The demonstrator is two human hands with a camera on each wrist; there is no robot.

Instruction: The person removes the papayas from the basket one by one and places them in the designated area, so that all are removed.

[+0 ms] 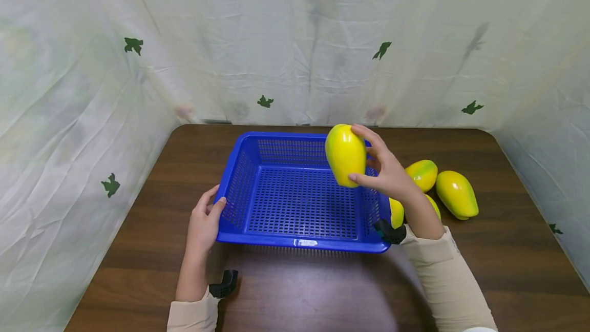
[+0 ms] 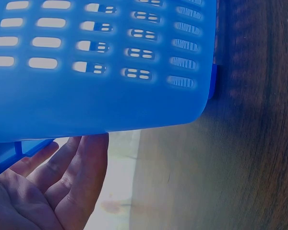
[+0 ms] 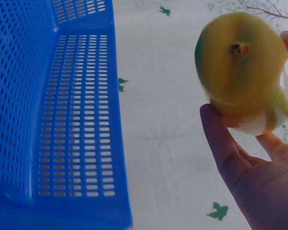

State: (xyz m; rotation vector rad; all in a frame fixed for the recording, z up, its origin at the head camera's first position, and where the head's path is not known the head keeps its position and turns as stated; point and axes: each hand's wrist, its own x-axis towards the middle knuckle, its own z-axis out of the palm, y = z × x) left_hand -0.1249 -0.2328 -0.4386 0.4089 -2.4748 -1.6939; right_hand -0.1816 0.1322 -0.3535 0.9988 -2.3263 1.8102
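A blue plastic basket (image 1: 304,243) with slotted walls sits on the table, and nothing lies inside it. My left hand (image 1: 204,222) grips its left rim, thumb on top and fingers beneath; in the left wrist view the fingers (image 2: 89,177) show below the basket's slotted side (image 2: 101,105). Above the basket's right part, my right hand (image 1: 387,173) holds a yellow mango (image 1: 344,155) between thumb and fingers. The right wrist view shows the mango's stem end (image 3: 239,49) facing the camera, apart from the basket wall (image 3: 77,115).
Several more yellow-green mangoes lie right of the basket, among them one mango (image 1: 456,194) and another mango (image 1: 421,174); some are partly hidden by the right arm and basket. The brown wooden table (image 1: 516,270) ends at a pale cloth backdrop (image 1: 295,40) behind.
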